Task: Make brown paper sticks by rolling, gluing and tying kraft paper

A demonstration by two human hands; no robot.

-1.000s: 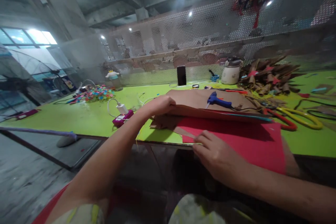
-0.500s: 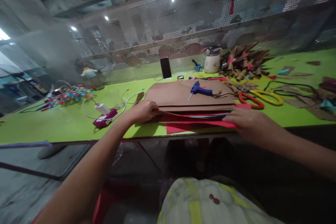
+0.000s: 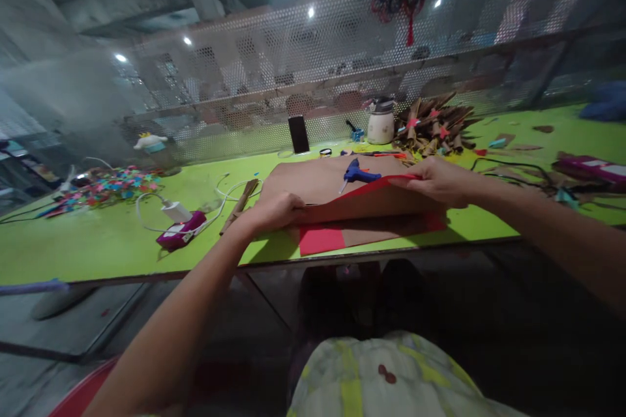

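My left hand (image 3: pixel 280 211) is closed on the left front edge of a stack of brown kraft paper (image 3: pixel 306 177). My right hand (image 3: pixel 437 181) pinches the front edge of a sheet with a red rim (image 3: pixel 379 187) and holds it raised, bent up from the stack. Below that lifted sheet, a red and brown sheet (image 3: pixel 320 241) lies at the table's front edge. On top of the stack rests a blue glue gun (image 3: pixel 360 173), its nozzle pointing toward me. My right hand and the raised paper hide part of the stack's right side.
Left of the stack lie a rolled brown paper strip (image 3: pixel 239 206) and a purple power strip (image 3: pixel 180 232) with a white charger. Farther left is a colourful pile of paper bits (image 3: pixel 115 186). At the back stand a phone (image 3: pixel 298 134), a jar (image 3: pixel 381 124) and a heap of paper cones (image 3: pixel 435 127).
My right hand has moved up and away from me, lifting the red-rimmed sheet's front edge. The scissors at right are now out of sight. My left hand stays at the stack's left edge.
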